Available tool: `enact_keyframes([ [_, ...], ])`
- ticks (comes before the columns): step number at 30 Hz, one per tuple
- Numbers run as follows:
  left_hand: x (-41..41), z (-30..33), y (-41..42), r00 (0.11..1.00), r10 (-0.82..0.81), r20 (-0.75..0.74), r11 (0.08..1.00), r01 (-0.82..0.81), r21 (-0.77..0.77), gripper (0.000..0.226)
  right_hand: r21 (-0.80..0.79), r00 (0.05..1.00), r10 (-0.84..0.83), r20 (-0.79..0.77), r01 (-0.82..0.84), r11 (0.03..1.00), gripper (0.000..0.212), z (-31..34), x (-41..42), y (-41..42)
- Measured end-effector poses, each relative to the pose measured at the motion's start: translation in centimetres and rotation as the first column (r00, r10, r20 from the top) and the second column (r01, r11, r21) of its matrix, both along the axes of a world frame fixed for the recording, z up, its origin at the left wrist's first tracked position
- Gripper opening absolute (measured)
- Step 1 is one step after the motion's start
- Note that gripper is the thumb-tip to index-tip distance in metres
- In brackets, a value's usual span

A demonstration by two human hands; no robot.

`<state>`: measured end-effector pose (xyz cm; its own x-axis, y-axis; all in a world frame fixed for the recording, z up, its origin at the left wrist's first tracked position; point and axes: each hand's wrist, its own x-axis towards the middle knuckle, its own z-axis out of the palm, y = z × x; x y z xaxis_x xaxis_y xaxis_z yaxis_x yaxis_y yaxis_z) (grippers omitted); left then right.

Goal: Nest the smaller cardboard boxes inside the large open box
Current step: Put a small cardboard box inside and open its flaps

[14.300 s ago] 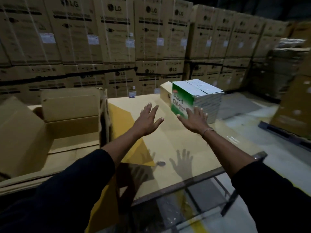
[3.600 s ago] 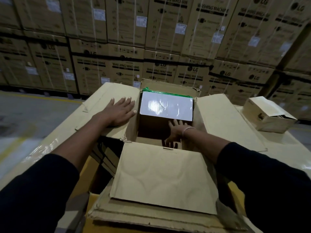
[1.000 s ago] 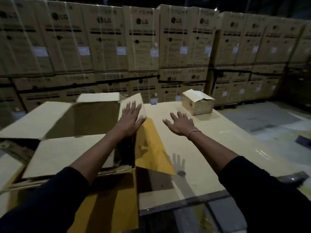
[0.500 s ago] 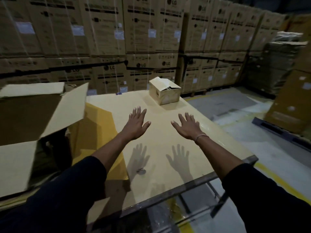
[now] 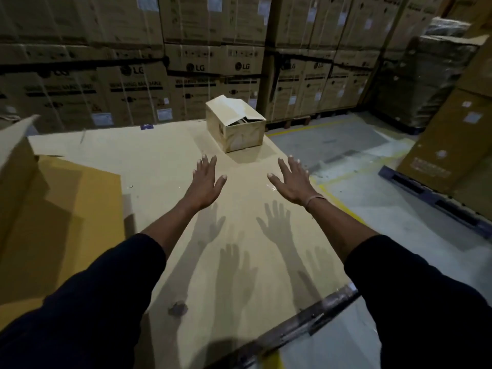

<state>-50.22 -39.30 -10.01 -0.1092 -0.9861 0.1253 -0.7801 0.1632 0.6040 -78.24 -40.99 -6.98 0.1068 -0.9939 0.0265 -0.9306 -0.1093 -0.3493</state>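
A small brown cardboard box (image 5: 235, 126) with loosely folded top flaps stands at the far end of the cardboard-covered table (image 5: 165, 166). My left hand (image 5: 205, 182) and my right hand (image 5: 292, 181) are stretched out above the table, fingers straight and spread, holding nothing. Both hands are short of the small box, one on each side of its line. Only a flap and a side wall of the large open box (image 5: 18, 161) show at the left edge; its inside is out of view.
Stacked cartons (image 5: 186, 62) form a wall behind the table. The table's metal edge (image 5: 306, 320) runs along the near right. On the right lie concrete floor with yellow lines, a dark pallet (image 5: 436, 198) and more large cartons.
The view has swung right and closer to the small box. The large open box has slid almost out of sight on the left. Both hands have reached further toward the small box.
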Motion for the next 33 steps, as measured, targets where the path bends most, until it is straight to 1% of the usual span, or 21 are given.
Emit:
enact_keyframes([
  [8, -2.8, -0.4, -8.3, 0.994, 0.069, -0.086, 0.997, -0.065, 0.043, 0.069, 0.021, 0.994, 0.040, 0.099, -0.042, 0.999, 0.077, -1.5, -3.2, -11.7],
  [15, -6.4, -0.5, -17.8, 0.978, 0.182, -0.099, 0.983, -0.177, 0.056, 0.068, 0.028, 0.970, 0.144, 0.195, -0.152, 0.988, 0.074, -1.9, -4.4, -25.5],
  [19, -8.2, -1.5, -23.5, 0.958, 0.252, -0.140, 0.967, -0.242, 0.083, 0.068, 0.041, 0.953, 0.182, 0.241, -0.197, 0.979, 0.072, -2.7, -4.6, -33.3],
  [24, -9.2, -2.8, -30.4, 0.949, 0.295, -0.112, 0.951, -0.280, 0.131, 0.067, 0.064, 0.940, 0.203, 0.275, -0.228, 0.972, 0.071, -3.7, -3.8, -41.4],
  [29, -8.7, -2.7, -39.8, 0.928, 0.350, -0.125, 0.936, -0.339, 0.098, 0.063, 0.067, 0.930, 0.205, 0.305, -0.235, 0.970, 0.072, -3.8, -1.8, -50.7],
  [33, -8.1, -2.4, -47.6, 0.897, 0.420, -0.135, 0.907, -0.413, 0.082, 0.060, 0.109, 0.923, 0.189, 0.334, -0.237, 0.966, 0.072, -4.0, 0.4, -58.2],
])
